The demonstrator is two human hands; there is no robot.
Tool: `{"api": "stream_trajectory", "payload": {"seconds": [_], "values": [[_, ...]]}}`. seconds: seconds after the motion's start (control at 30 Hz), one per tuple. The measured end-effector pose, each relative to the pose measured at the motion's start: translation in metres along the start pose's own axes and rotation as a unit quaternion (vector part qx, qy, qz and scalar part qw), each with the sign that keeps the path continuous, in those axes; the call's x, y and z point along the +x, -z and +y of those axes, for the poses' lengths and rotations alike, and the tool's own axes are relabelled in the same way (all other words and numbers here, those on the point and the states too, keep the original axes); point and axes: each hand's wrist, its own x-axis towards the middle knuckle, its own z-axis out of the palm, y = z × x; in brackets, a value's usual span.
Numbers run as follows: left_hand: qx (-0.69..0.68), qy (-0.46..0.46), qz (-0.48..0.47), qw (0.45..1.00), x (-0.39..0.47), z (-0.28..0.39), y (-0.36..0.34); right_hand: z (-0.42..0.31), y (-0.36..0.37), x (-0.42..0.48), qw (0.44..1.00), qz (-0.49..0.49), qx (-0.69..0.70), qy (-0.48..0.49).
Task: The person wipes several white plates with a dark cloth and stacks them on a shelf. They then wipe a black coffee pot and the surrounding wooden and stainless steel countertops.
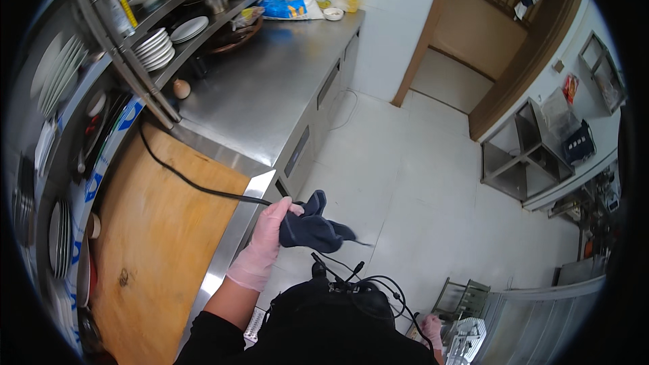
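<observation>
My left hand (267, 233), in a thin pink glove, is closed on a dark blue cloth (312, 230) beside the steel edge of the worktop. A black cable (203, 188) runs from the shelf side across the wooden board (162, 243) to this hand. Low at the right, my right hand (432, 328), also gloved in pink, is beside a white ribbed plastic item (469, 337); whether it grips anything is not clear. More thin black cables (390, 284) hang in front of my dark clothing.
Shelves with stacked white plates (154, 49) line the left. Beyond the board stands a steel counter (253, 91) with a blue and white bag (289, 2) at its far end. At the right are a metal rack (527, 149), a doorway and a folded chair (462, 299).
</observation>
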Motion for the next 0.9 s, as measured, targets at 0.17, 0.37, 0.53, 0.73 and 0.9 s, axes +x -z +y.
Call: {"api": "stream_trajectory", "payload": {"seconds": [0.17,0.37,0.53,0.73,0.9], "values": [[-0.083,0.101,0.011,0.991,0.028,-0.015,-0.004,0.030,-0.010,0.023,0.999,0.015,0.000,0.052],[-0.122,0.089,0.097,0.984,0.040,-0.039,0.002,0.042,-0.016,0.009,0.984,-0.036,-0.170,-0.036],[-0.035,0.068,0.186,0.979,0.052,-0.057,-0.008,-0.009,0.004,0.053,0.980,-0.109,-0.156,-0.065],[-0.060,0.086,0.212,0.972,0.067,-0.072,-0.119,-0.138,0.014,0.177,0.994,-0.108,-0.023,-0.010],[0.110,0.094,0.166,0.976,0.120,-0.113,-0.215,-0.241,0.041,0.220,0.990,-0.110,0.086,0.033]]}}
